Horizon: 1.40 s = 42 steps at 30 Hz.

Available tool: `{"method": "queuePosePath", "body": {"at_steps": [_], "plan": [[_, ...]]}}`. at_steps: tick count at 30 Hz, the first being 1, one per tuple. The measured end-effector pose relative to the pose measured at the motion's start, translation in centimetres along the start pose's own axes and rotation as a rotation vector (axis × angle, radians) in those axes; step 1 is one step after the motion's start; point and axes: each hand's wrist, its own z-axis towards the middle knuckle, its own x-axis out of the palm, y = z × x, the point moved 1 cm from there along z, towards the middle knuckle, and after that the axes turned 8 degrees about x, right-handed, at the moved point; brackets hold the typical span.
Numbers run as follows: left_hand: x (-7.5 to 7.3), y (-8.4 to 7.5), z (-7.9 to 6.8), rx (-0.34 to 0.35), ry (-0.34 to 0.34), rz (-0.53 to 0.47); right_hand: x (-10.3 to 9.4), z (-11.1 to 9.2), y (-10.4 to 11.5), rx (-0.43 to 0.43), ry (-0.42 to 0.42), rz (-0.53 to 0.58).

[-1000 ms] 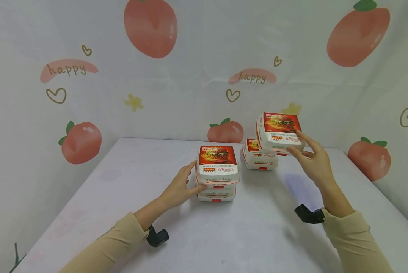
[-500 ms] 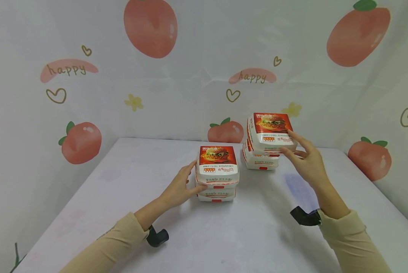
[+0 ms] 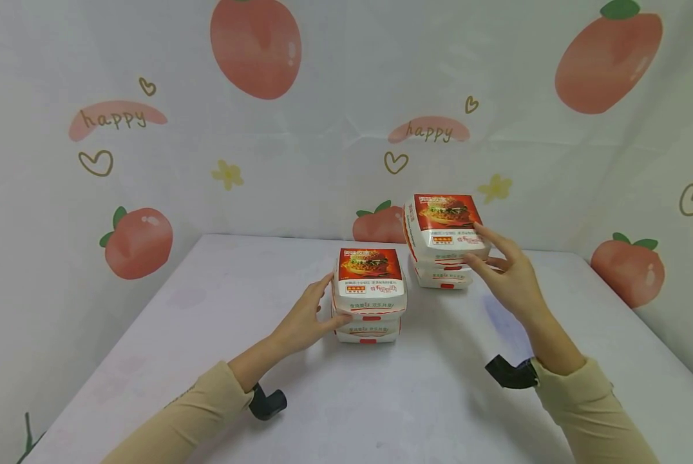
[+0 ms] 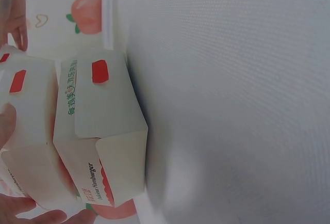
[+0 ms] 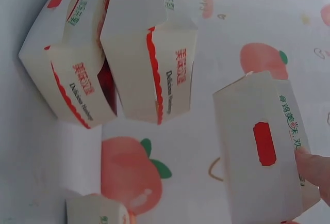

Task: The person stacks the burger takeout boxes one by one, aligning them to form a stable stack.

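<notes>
Two white-and-red hamburger boxes are stacked at mid-table, the upper box (image 3: 370, 298) directly on the lower box (image 3: 368, 331). My left hand (image 3: 297, 325) grips the upper one, thumb at its front and fingers along its left side. Further back on the right, my right hand (image 3: 514, 280) holds another hamburger box (image 3: 446, 232) by its right side. Below that raised box, the back hamburger box (image 3: 444, 280) sits on the table, its top mostly hidden. In the right wrist view the held box (image 5: 260, 152) is well apart from the stack, with the thumb (image 5: 314, 172) on its front.
A white table (image 3: 335, 412) carries all the boxes. Behind it hangs a white cloth (image 3: 300, 174) printed with peaches, hearts and "happy". A black curved piece (image 3: 267, 403) sits at the left wrist and a similar black piece (image 3: 511, 372) at the right wrist.
My right hand has moved left with its hamburger box, which now overlaps most of the back box in the head view. The left hand and the front stack have stayed put.
</notes>
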Motion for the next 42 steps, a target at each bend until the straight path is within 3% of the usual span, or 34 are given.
{"method": "queuePosePath", "body": {"at_steps": [42], "plan": [[-0.1, -0.1, 0.0, 0.000, 0.001, -0.023, 3.9, -1.7, 2.9, -0.076, 0.134, 0.085]]}}
